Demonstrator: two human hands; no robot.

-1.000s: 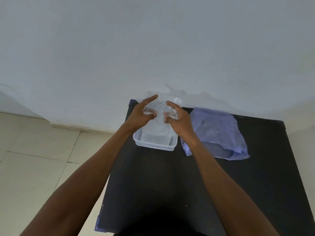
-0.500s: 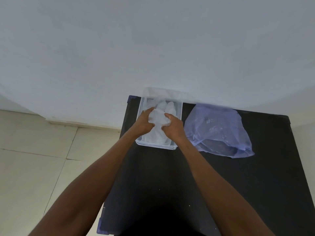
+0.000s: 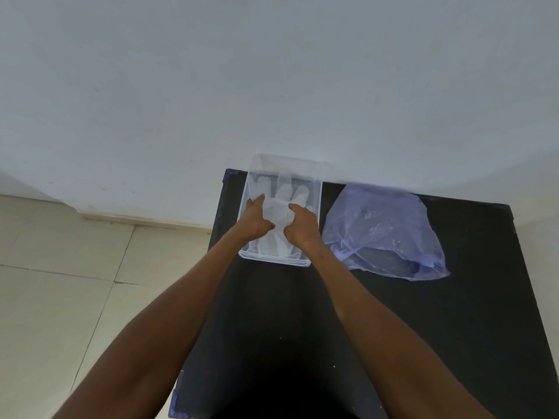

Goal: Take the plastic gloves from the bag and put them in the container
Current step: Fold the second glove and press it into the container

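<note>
Two bare forearms reach up from the bottom of the frame to a clear plastic container (image 3: 315, 207) standing at the far left corner of a black desk (image 3: 302, 313), just above the frame's centre. A translucent white plastic glove (image 3: 282, 204) lies flat inside the container, its fingers spread and pointing toward the top of the frame, its cuff near the container's near rim. The left hand (image 3: 255, 220) rests on the glove's left side with its fingers curled down onto the plastic, and the right hand (image 3: 301, 225) does the same on the glove's right side, thumb raised toward the middle; both hands are loosely closed and pressed against the glove, though whether either truly pinches the film cannot be told. Just to the right of the container, touching or nearly touching its side, a crumpled pale purple plastic bag (image 3: 384, 231) lies slumped on the desk, its contents too hazy to make out. A plain pale wall (image 3: 272, 71) fills the upper half of the frame behind the desk, and cream floor tiles (image 3: 60, 282) show at lower left.
</note>
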